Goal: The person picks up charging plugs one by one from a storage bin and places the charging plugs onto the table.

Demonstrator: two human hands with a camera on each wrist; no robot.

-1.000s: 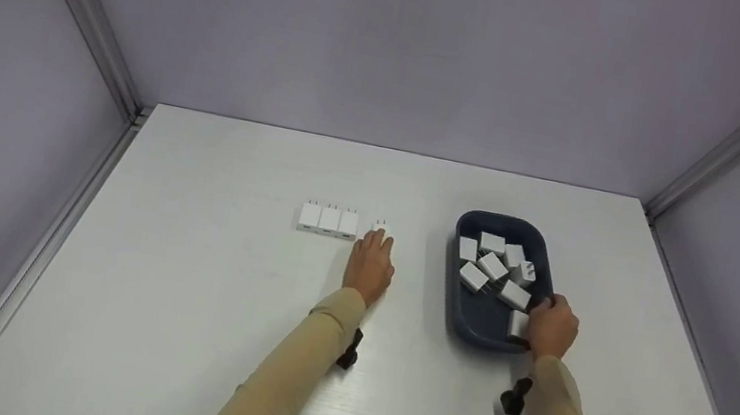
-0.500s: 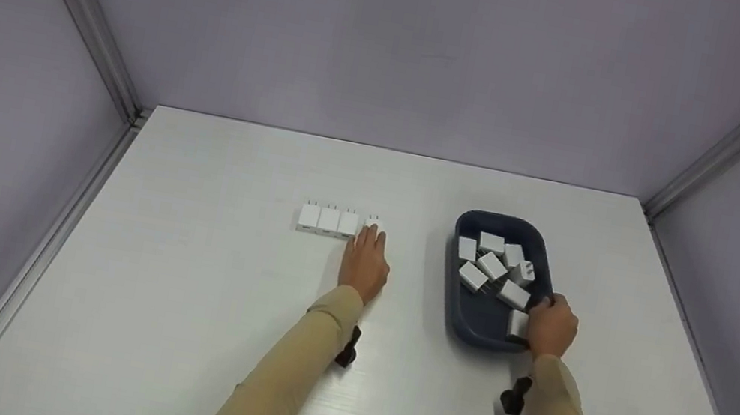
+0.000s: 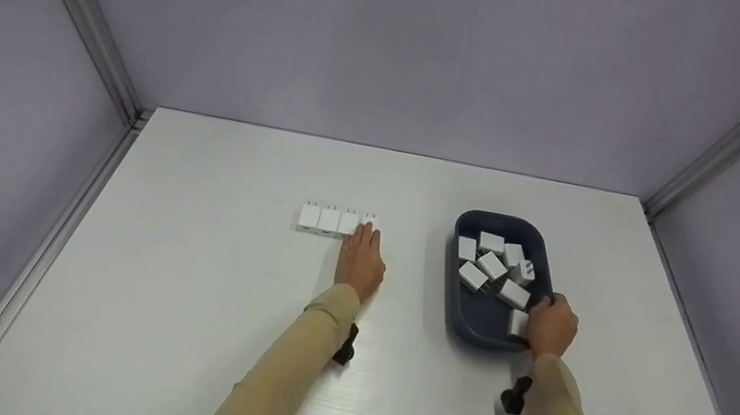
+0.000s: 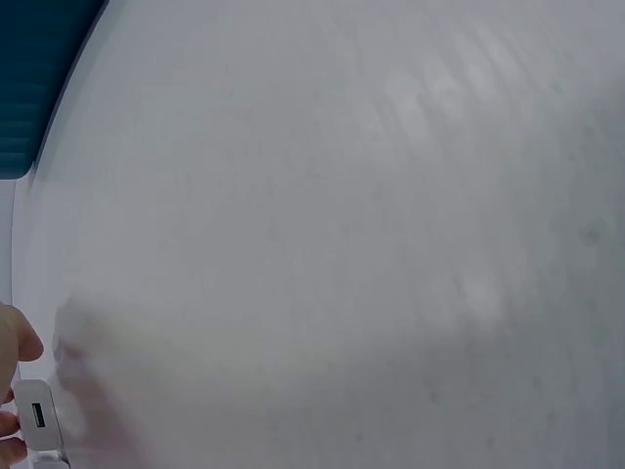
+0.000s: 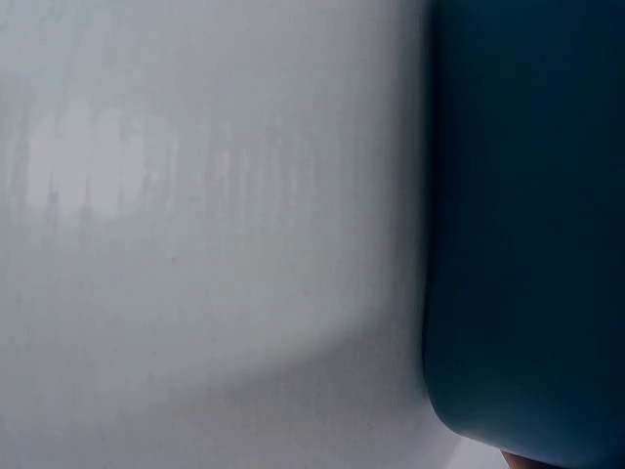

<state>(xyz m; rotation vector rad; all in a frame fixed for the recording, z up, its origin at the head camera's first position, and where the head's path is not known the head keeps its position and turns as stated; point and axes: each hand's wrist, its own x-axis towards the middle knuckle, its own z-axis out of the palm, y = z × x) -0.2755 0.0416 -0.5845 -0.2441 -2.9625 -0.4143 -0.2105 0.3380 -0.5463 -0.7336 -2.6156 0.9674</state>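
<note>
In the head view my left hand (image 3: 362,263) reaches forward with extended fingers touching a white plug-in charger (image 3: 370,220), its prongs pointing away from me. This charger stands at the right end of a row, beside other white chargers (image 3: 329,221). The left wrist view shows the near face of the charger (image 4: 39,415) with its USB port; fingertips lie at its far side, and the thumb (image 4: 23,337) stands a little apart from it. My right hand (image 3: 552,327) grips the near right rim of a dark blue bin (image 3: 482,326).
Several loose white chargers (image 3: 493,266) lie jumbled in the bin, one close to the right hand. The white table (image 3: 174,279) is bounded by pale walls at the back and both sides. The bin's side (image 5: 527,244) fills the right of the right wrist view.
My left hand has slid the fourth charger leftward, closing the gap to the row. The right hand and the bin have stayed in place.
</note>
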